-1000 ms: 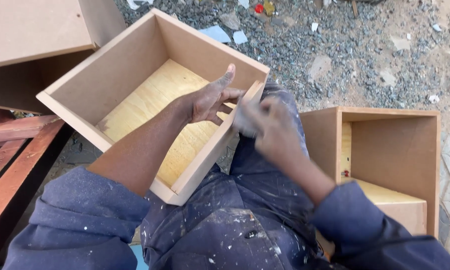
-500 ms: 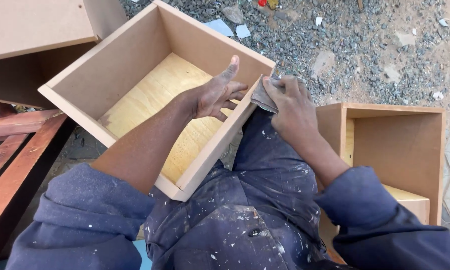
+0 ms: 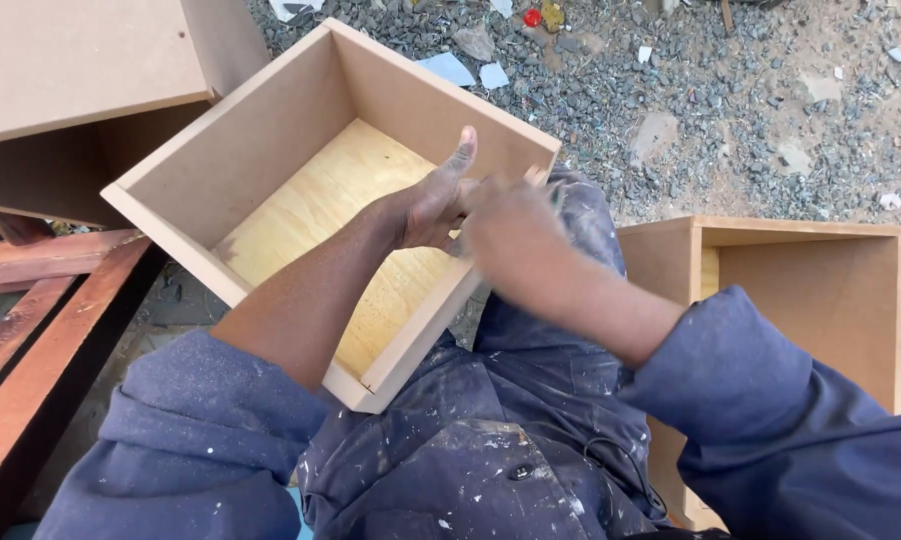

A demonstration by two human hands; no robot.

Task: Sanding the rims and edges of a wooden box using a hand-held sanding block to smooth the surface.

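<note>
My left hand (image 3: 435,205) grips the open wooden drawer box's (image 3: 270,150) near wall; my blurred right hand (image 3: 510,235) hides its grip. A second box (image 3: 820,300) sits at three o'clock.

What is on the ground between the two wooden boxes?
In the head view, the person's paint-spattered blue trouser leg fills the gap between the open wooden box and the second wooden box, with grey gravel beyond it.

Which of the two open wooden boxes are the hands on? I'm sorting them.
The tilted box on the lap, pale plywood bottom showing; the other box stands untouched at right.
</note>
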